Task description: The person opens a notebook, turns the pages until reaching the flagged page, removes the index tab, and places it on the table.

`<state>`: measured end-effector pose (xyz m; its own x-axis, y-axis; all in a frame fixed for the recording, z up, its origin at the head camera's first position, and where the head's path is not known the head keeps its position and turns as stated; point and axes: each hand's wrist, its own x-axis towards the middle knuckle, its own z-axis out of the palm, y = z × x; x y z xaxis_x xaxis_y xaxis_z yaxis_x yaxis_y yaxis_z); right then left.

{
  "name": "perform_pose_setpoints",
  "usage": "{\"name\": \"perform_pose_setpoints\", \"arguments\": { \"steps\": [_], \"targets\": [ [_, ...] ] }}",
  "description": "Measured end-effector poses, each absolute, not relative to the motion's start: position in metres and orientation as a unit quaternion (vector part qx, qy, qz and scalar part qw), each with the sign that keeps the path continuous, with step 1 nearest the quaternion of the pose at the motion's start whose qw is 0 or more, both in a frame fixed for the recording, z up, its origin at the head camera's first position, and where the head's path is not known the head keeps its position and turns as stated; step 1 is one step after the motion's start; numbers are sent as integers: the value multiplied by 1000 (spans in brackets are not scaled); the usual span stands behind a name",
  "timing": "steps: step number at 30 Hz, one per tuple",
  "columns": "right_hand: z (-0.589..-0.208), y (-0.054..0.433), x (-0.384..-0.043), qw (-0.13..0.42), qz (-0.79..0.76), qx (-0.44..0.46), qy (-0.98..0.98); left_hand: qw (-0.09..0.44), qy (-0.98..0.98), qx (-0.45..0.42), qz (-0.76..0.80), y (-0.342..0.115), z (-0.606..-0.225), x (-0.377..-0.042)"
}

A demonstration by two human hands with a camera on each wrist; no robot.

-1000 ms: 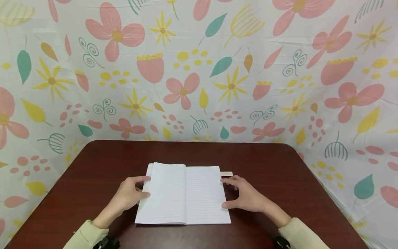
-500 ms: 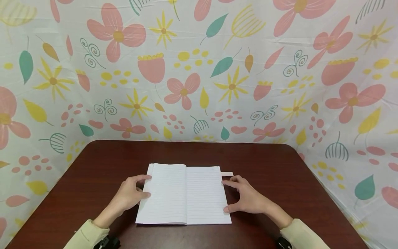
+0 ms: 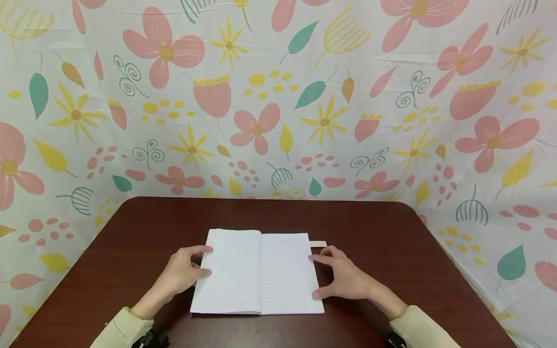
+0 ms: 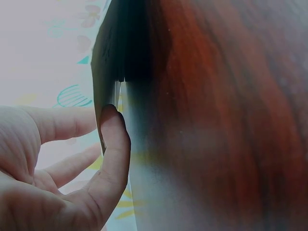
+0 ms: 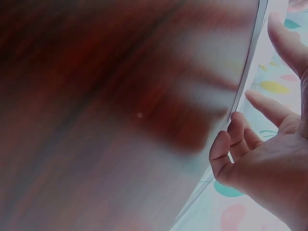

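Note:
An open notebook (image 3: 261,275) with lined white pages lies on the table. My left hand (image 3: 184,268) grips its left edge, thumb and index finger on top of the page. In the left wrist view, another finger (image 4: 118,144) of that hand curls on the underside of the notebook's edge (image 4: 98,62). At the right edge, my right hand (image 3: 344,275) rests its thumb and index fingertip on the page margin, with a wide gap between them. The right wrist view shows its other fingers (image 5: 236,134) loosely bent beside the notebook's edge (image 5: 250,57).
A pale strip (image 3: 318,244) sticks out past the notebook's upper right edge, just beyond the right hand. The dark brown table (image 3: 143,232) spreads around the notebook. A flower-patterned cloth (image 3: 278,96) hangs behind the table and along both sides.
The loose left-hand pages have settled flatter at their upper left corner. The right thumb has slid slightly toward me along the page edge. The left hand stays in place.

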<state>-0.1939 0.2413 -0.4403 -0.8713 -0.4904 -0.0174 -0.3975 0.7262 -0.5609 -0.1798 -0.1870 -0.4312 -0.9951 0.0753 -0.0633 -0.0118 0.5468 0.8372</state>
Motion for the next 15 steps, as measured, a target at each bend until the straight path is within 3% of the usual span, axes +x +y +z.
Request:
{"name": "perform_pose_setpoints", "arguments": {
  "steps": [15],
  "targets": [
    [-439,236,-194,80,-272,-241,928,45,878,16,477,-187,-431,-180]
  ]
}}
